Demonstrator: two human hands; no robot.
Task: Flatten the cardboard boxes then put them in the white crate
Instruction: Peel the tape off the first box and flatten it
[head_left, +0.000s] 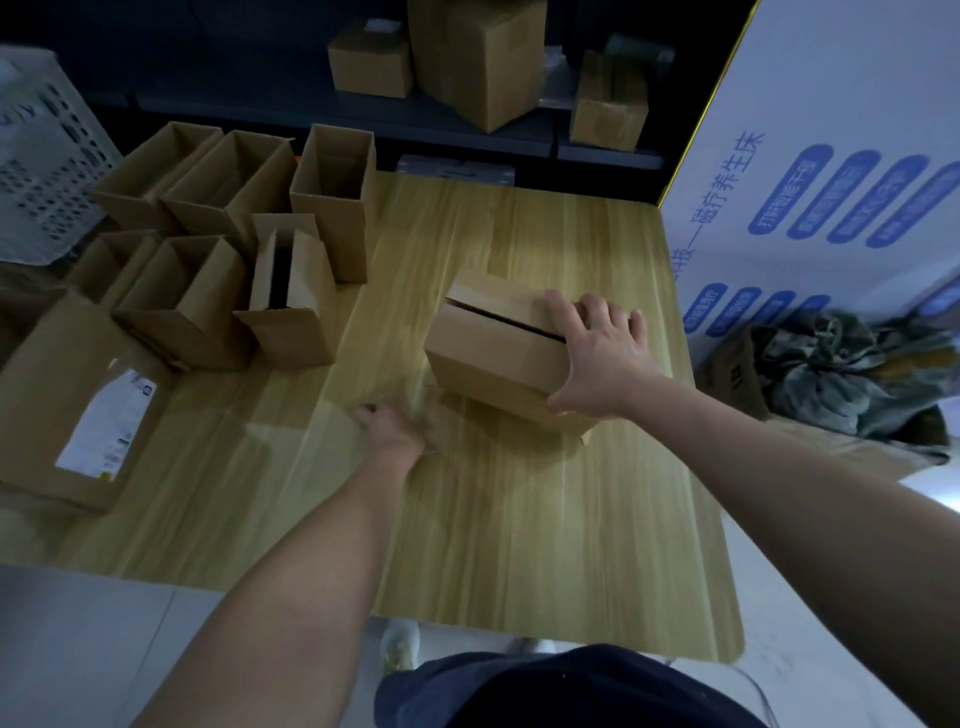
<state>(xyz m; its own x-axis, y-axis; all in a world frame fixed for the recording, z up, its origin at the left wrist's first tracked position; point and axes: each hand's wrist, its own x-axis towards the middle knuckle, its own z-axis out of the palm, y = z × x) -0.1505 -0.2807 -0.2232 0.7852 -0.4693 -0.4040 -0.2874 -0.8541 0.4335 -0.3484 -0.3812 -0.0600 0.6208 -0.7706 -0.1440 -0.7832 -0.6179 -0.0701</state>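
Centrally, right hand (597, 358) grip holding cardboard box (493, 358), left hand (392, 428) grip blurred, cannot tell, white panel (831, 130) reads 磁疗养生床

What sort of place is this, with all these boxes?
Probably a packing or storage room: open cardboard boxes stand on a wooden table, closed boxes sit on dark shelving, and a white crate waits nearby.

The white panel (841, 93) at right reads "磁疗养生床" in blue. Its blue ovals (852, 197) and the large cardboard box's (41, 374) white label (106, 421) are too blurred to read.
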